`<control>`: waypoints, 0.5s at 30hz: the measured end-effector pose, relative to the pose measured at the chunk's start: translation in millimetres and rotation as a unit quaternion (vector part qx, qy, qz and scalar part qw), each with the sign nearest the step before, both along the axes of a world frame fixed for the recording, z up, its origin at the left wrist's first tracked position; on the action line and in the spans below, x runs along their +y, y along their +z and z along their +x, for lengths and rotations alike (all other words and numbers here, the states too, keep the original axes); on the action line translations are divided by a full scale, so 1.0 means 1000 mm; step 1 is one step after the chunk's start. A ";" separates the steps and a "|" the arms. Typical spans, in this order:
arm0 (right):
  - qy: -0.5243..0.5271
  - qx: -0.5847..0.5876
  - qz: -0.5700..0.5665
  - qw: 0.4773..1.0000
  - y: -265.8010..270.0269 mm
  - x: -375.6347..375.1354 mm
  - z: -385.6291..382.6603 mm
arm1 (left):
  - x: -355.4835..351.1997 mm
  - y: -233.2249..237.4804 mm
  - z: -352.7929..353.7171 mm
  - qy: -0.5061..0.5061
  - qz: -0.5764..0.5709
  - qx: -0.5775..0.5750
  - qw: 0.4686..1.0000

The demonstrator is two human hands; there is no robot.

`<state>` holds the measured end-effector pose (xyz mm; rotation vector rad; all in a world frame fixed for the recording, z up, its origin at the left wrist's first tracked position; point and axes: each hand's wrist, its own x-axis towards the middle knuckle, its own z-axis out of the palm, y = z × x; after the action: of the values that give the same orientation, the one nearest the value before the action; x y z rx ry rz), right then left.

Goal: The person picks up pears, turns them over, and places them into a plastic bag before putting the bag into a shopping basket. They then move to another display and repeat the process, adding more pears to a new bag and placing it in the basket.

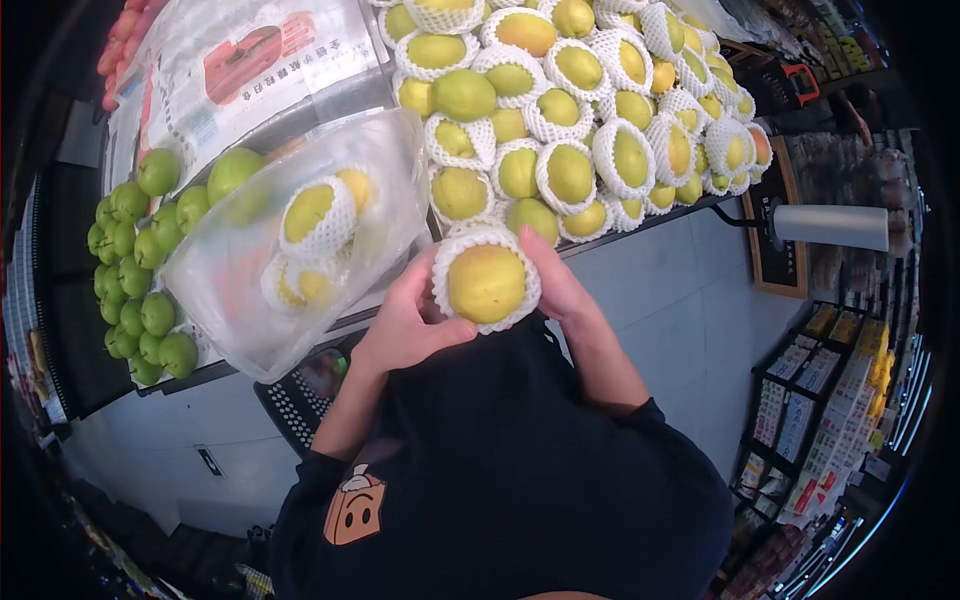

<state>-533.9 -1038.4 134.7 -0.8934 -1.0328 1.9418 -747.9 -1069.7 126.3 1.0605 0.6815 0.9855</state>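
Observation:
Between my two hands, in front of my chest, is a round yellow fruit (486, 284) in a white foam net. My left hand (408, 322) grips it from the left, thumb along its lower edge. Against its right side are the fingers of my right hand (556, 280). Just left of my hands, a clear plastic bag (385, 165) lies on the stand with a few netted yellow fruits (318, 215) inside. Beyond my hands is a large pile of similar yellow-green fruits (570, 172), mostly in foam nets.
Green apples (150, 245) are stacked at the stand's left end. Printed paper (245, 70) covers the board behind the bag. On the right, a roll of plastic bags (830, 228) sits on a holder. A packed shelf rack (810, 400) stands on the floor at right.

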 end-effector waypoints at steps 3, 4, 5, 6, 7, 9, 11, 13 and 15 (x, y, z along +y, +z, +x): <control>-0.037 -0.158 0.111 0.981 0.002 -0.003 -0.009 | -0.001 -0.003 0.004 0.029 0.014 0.000 0.999; -0.052 -0.257 0.192 0.946 0.005 0.000 -0.005 | -0.002 -0.005 0.003 0.046 0.023 0.013 0.999; -0.057 -0.305 0.242 0.919 0.011 0.000 -0.003 | -0.003 -0.007 0.002 0.065 0.032 0.026 0.997; -0.065 -0.353 0.288 0.887 0.018 0.000 -0.001 | -0.005 -0.005 0.000 0.065 0.026 0.029 0.997; -0.065 -0.354 0.308 0.881 0.033 -0.004 -0.002 | -0.005 -0.003 -0.002 0.066 0.022 0.033 0.997; -0.036 -0.375 0.388 0.842 0.054 -0.009 -0.009 | -0.007 -0.001 -0.005 0.071 0.001 0.040 0.997; 0.015 -0.411 0.503 0.760 0.066 -0.013 -0.016 | -0.008 -0.002 -0.004 0.072 -0.030 0.046 0.996; 0.096 -0.434 0.512 0.735 0.069 -0.014 -0.022 | -0.011 -0.004 -0.004 0.080 -0.012 0.086 0.993; 0.131 -0.452 0.519 0.713 0.065 -0.013 -0.029 | -0.015 -0.002 -0.008 0.086 0.021 0.145 0.985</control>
<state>-562.9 -1051.3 199.7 -0.9805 -2.5526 0.6342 -755.8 -1084.5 124.5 1.2116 1.0080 1.0062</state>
